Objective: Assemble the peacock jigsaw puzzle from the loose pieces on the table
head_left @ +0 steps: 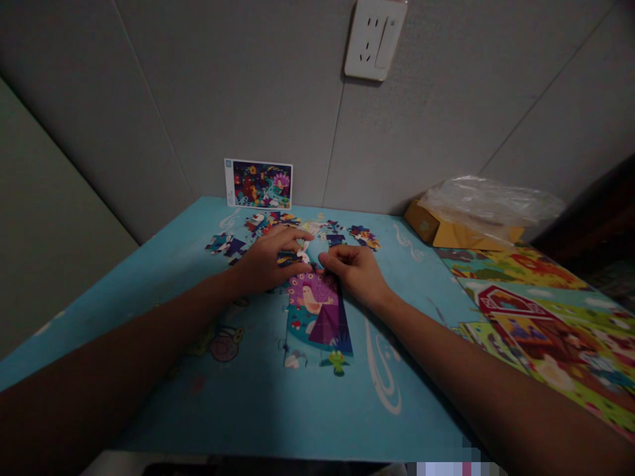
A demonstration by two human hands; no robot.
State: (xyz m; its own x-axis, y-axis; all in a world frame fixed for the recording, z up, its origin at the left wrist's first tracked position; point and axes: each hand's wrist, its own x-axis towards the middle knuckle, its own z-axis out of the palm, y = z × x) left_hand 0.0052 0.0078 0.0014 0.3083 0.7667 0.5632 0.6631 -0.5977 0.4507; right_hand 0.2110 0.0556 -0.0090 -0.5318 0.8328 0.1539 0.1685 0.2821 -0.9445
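Note:
A partly joined jigsaw puzzle (315, 307) lies on the blue tabletop, showing a purple peacock above a green frog. My left hand (274, 258) reaches over its upper left edge, fingers apart, with the fingertips close to the pieces there. Facing it, my right hand (357, 270) is closed in a pinch at the puzzle's top edge; whatever lies between thumb and forefinger is hidden. Loose puzzle pieces (233, 246) are scattered left of and behind my hands. More puzzle pieces (364, 236) lie behind my right hand.
A picture card (260, 185) leans against the wall at the back. On the right are a yellow box (456, 228) under clear plastic wrap (491, 198) and a colourful farm picture (555, 324). A white socket (376, 39) is on the wall.

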